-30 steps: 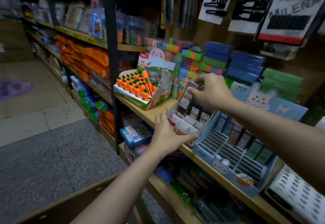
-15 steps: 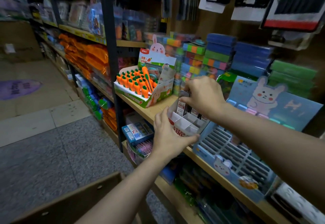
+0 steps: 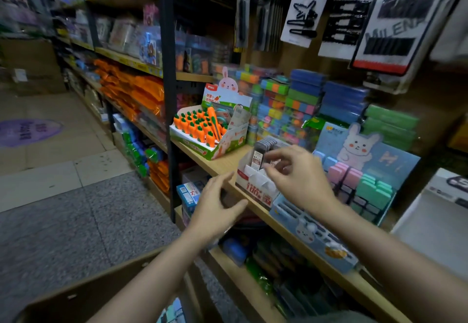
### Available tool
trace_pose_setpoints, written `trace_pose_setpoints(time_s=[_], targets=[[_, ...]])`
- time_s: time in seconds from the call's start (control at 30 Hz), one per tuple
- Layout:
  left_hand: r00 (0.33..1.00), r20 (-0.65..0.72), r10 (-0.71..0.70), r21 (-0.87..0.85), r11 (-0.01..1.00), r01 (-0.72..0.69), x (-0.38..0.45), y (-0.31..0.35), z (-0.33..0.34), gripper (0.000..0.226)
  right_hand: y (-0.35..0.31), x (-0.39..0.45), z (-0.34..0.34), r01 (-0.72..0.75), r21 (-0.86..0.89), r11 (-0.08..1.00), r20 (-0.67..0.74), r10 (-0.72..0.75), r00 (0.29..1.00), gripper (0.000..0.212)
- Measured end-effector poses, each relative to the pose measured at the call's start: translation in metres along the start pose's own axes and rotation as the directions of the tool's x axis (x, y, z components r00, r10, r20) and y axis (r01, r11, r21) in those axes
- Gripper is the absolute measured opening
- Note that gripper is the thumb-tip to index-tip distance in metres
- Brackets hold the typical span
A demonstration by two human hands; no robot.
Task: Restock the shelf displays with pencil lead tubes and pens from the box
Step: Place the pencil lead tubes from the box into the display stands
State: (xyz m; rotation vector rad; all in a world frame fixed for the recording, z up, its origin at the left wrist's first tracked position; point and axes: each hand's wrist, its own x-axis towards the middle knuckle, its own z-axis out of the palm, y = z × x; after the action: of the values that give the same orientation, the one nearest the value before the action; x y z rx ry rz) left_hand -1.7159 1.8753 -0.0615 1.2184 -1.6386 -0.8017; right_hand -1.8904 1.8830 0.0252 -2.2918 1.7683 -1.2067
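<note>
A brown cardboard box (image 3: pixel 83 289) sits low at the left. The left hand (image 3: pixel 217 207) hovers released before the wooden shelf (image 3: pixel 225 164). The white-and-red cardboard display tray (image 3: pixel 255 185) holds dark pencil lead tubes (image 3: pixel 263 150). The right hand (image 3: pixel 301 178) hovers over it, fingers (image 3: pixel 274 156) loosely curled, grasping nothing.

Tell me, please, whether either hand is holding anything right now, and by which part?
Nothing is held. The left hand hangs open before the shelf edge, and the right hand hovers with loose fingers over the lead tube display box.
</note>
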Motion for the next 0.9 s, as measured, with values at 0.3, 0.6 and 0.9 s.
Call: trace_pose_setpoints(time_s=[0.3,0.6,0.9], targets=[[0.872,-0.212,-0.442,-0.172,0.895,0.412,-0.131,-0.121,-0.060,0.006,-0.058,-0.104,0.129,-0.213,0.076,0.974,0.631,0.119,0.767,0.012],[0.431,-0.311,-0.847,-0.389,0.527,0.755,-0.240,-0.261,-0.066,0.011,-0.056,-0.209,0.278,-0.384,-0.074,0.920,0.825,0.272,0.495,0.015],[0.527,-0.462,-0.713,0.173,0.511,0.842,-0.238,-0.321,-0.059,0.041,-0.025,-0.248,0.372,-0.152,-0.244,0.958,0.871,0.285,0.400,0.055]])
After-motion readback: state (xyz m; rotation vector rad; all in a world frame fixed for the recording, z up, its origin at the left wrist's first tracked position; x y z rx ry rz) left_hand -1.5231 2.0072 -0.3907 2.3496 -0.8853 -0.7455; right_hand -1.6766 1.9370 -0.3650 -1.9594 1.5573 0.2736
